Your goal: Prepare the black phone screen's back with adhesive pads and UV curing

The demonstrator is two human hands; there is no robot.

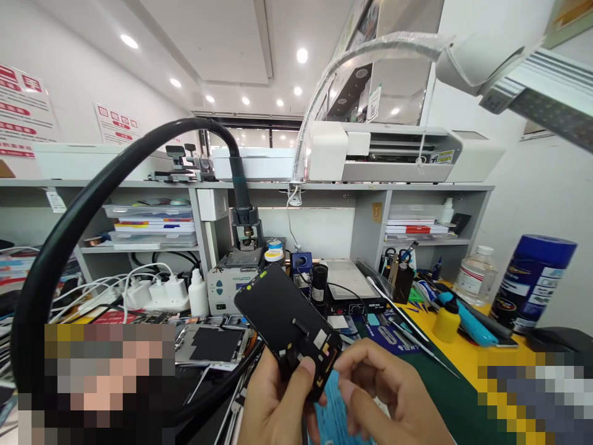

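Observation:
My left hand (278, 395) grips the lower end of a phone screen (282, 315), thumb pressed on its back. The part is tilted, its black backing facing me, with a flex cable and small metallic patches near the lower end. Close to its lower right edge is my right hand (389, 395), its fingers curled and the thumb and index fingertips near each other. Whatever those fingertips hold, if anything, is too small to make out. Beneath both hands lies a blue pleated cloth or mask (336, 408), partly covered.
A thick black hose (115, 148) arches across the left. Behind the hands stand a grey machine (222, 290) and a black cylinder (319, 283). Rightward are tweezers (430, 352), a yellow bottle (447, 319), a clear bottle (475, 275) and a blue can (532, 284). Opened devices (217, 343) lie left.

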